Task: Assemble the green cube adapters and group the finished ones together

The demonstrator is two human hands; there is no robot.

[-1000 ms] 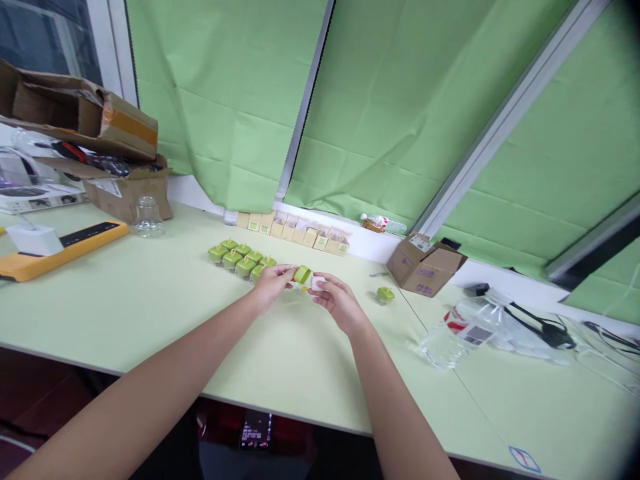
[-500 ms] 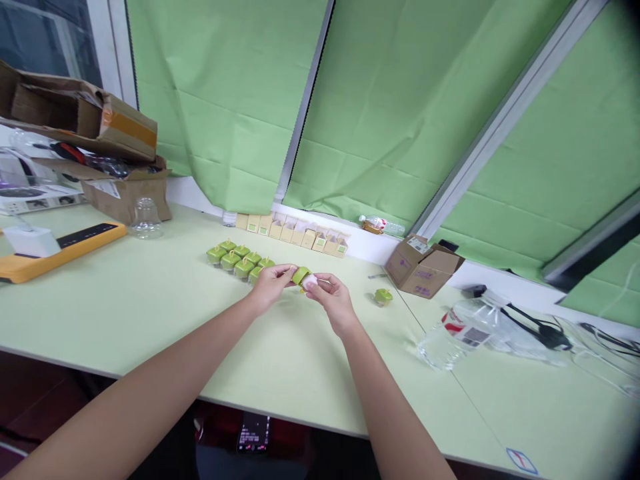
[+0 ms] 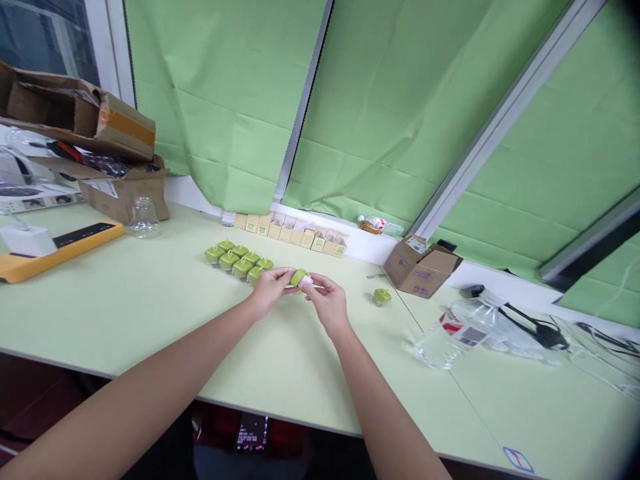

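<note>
Both hands meet over the table around one small green-lidded container (image 3: pixel 301 279), tilted on its side with a pale whitish body showing. My left hand (image 3: pixel 270 290) pinches it at the green lid end. The fingers of my right hand (image 3: pixel 327 300) close on the pale end. Just left of my hands stands a group of several similar green-lidded containers (image 3: pixel 242 268) with clear bases and yellowish tips on top. Another such container (image 3: pixel 381 297) stands apart, to the right of my right hand.
Small cardboard boxes (image 3: pixel 297 235) line the back edge. A carton (image 3: pixel 419 267) and a large plastic bottle (image 3: pixel 457 333) stand at right. On the left are an orange power strip (image 3: pixel 90 241), a clear jar (image 3: pixel 145 219) and stacked cardboard boxes (image 3: pixel 125 193). A phone (image 3: pixel 251 432) lies below the table edge.
My right hand has shifted slightly left and covers a bit more of the container's pale end. Both hands keep hold of it; the other containers have not moved.
</note>
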